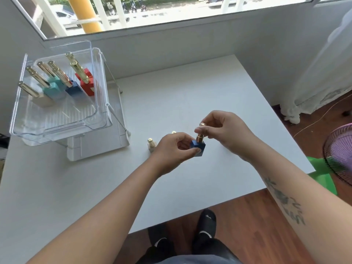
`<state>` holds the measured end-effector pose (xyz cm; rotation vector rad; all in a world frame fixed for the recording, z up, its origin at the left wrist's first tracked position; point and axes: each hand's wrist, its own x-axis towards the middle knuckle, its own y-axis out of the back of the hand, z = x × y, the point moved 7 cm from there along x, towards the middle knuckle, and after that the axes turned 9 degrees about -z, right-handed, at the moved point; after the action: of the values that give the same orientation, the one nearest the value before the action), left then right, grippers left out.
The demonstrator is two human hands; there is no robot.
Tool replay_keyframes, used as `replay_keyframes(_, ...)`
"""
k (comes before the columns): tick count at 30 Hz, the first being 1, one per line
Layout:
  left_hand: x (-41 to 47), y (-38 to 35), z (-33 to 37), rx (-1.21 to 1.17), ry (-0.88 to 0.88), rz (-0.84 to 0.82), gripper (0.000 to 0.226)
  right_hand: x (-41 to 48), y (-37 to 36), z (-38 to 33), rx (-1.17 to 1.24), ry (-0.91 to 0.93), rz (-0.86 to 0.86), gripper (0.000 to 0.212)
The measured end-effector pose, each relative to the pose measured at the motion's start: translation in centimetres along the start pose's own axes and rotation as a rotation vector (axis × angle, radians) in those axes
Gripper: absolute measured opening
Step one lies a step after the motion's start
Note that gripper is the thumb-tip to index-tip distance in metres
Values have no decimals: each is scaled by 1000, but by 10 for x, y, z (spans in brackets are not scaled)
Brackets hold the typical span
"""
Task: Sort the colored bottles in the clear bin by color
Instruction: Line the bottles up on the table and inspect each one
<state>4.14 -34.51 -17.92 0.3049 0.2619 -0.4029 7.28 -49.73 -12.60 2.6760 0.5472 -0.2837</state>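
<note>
A blue bottle (pixel 199 146) with a gold cap is held over the white table (pixel 190 96). My left hand (pixel 172 149) grips its blue base and my right hand (pixel 222 131) pinches the gold cap. A white bottle (pixel 151 145) stands on the table just left of my left hand, and another gold cap (pixel 173 132) peeks out behind that hand. The clear bin (pixel 99 77) at the left sits tilted on a stand and holds a white bottle (pixel 41 99), teal bottles (pixel 54 90), a blue bottle (pixel 74 89) and red bottles (pixel 86 82), all gold-capped.
The bin rests on a white tray stand (pixel 114 141) with a wire frame. A wall and window run behind the table. A fan (pixel 341 155) and a green seat (pixel 322 172) stand off the table's right edge. A curtain (pixel 323 73) hangs at the right.
</note>
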Motion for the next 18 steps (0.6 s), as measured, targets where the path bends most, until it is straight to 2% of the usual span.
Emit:
replay_keyframes(2,-1,-1,1,-2,5,2,18,0,2,2,-63,-36,20,25)
replay_keyframes(5,-2,0,3,-15,7,15,18,-2,-1,3,17,-40,-93,31)
replay_keyframes(7,-1,-1,5,-20,8,13,17,-4,-1,1,54,-5,-137,28)
replay_keyframes(10,0,-3,9,-30,5,4,17,-4,7,-1,26,27,-52,10)
replay_keyframes(13,-1,-4,11,-36,5,8,17,-2,14,1,-64,0,34,23)
replay_keyframes(18,1,-3,12,-39,19,30,17,-3,7,1,33,13,-137,29)
